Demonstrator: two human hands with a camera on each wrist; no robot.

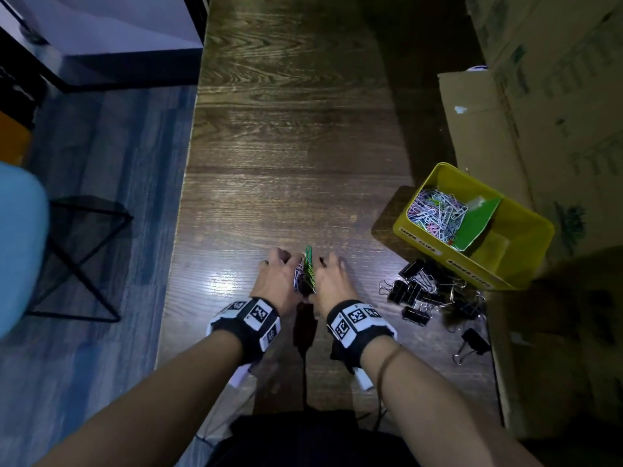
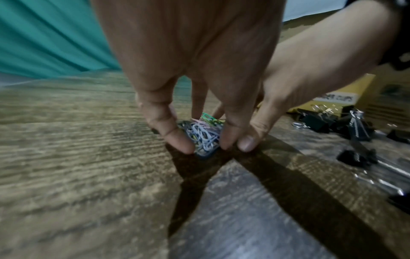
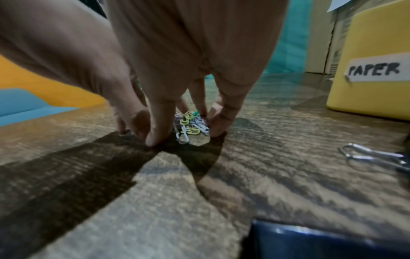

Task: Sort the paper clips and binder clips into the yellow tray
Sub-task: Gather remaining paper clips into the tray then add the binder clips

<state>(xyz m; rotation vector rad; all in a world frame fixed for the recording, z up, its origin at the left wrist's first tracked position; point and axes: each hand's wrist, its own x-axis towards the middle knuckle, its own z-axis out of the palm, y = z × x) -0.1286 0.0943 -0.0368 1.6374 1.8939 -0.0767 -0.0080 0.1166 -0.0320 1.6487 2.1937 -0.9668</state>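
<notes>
A small heap of coloured paper clips (image 1: 306, 273) (image 2: 204, 136) (image 3: 188, 126) lies on the dark wooden table, pressed between both hands. My left hand (image 1: 274, 276) (image 2: 200, 143) cups it from the left, my right hand (image 1: 332, 276) (image 3: 186, 135) from the right. Each hand has thumb and fingers curled round the heap, with fingertips on the wood. The yellow tray (image 1: 512, 241) (image 3: 366, 96) stands to the right. Its left compartment holds many paper clips (image 1: 435, 214) behind a green divider (image 1: 475, 220). Black binder clips (image 1: 414, 291) (image 2: 321, 121) lie in a pile in front of the tray.
Cardboard boxes (image 1: 539, 96) line the table's right side, right behind the tray. The table's left edge (image 1: 182, 230) drops to a blue floor with a black stool frame (image 1: 84, 257) and a light blue seat (image 1: 20, 247). Bare wood stretches beyond the hands.
</notes>
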